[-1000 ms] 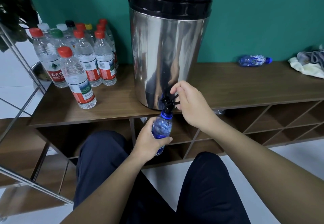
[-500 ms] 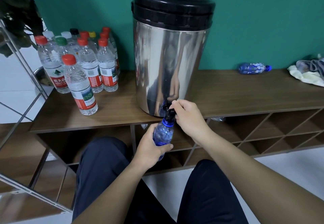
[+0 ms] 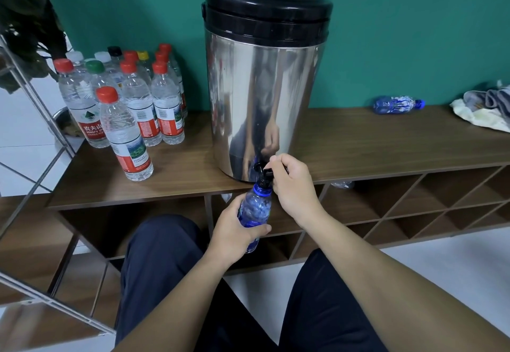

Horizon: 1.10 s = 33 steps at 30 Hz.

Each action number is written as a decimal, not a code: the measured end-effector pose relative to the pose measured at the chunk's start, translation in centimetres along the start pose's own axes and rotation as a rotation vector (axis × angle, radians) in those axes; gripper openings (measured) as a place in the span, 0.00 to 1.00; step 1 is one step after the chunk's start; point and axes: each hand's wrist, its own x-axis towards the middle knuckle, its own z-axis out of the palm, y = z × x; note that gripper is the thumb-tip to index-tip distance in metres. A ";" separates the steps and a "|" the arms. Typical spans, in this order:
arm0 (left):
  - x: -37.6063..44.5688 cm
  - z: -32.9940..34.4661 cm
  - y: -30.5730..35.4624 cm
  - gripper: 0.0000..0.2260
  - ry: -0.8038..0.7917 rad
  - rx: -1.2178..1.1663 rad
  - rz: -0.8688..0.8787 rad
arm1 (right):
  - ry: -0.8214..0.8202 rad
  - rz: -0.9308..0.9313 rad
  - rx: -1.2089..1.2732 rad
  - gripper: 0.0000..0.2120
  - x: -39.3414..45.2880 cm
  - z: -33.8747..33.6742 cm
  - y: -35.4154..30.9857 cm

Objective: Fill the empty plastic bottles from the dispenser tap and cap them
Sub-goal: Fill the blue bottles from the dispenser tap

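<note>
Head view, looking down past dark trousers: the left hand (image 3: 234,234) wraps its fingers round a small blue plastic bottle (image 3: 255,211), holding its open neck right under the black tap (image 3: 265,172) of the steel dispenser (image 3: 262,98). The right hand (image 3: 292,186) pinches the tap lever, fingers curled over it. I'd say the risk sits at that neck: the mouth is narrow and the bottle hangs in the air off the edge of the wooden surface (image 3: 372,142), so a small tilt or drop of the left hand would send water down onto the shelf below or the person's lap; holding the lever too long would overflow it. The bottle looks thin, ribbed and easily squeezed, the dispenser a smooth mirrored drum under a matt black lid. Capped clear bottles (image 3: 132,109) stand clustered to the left; another blue bottle (image 3: 397,104) lies on its side to the right, near a crumpled cloth (image 3: 483,111).
</note>
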 end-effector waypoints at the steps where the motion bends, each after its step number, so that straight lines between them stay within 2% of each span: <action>1: -0.1 0.0 0.0 0.34 0.002 -0.005 0.002 | 0.002 -0.002 0.002 0.15 0.0 0.0 0.0; 33: -0.2 0.1 0.3 0.33 0.019 -0.032 0.019 | 0.035 0.013 0.081 0.15 -0.3 0.4 0.2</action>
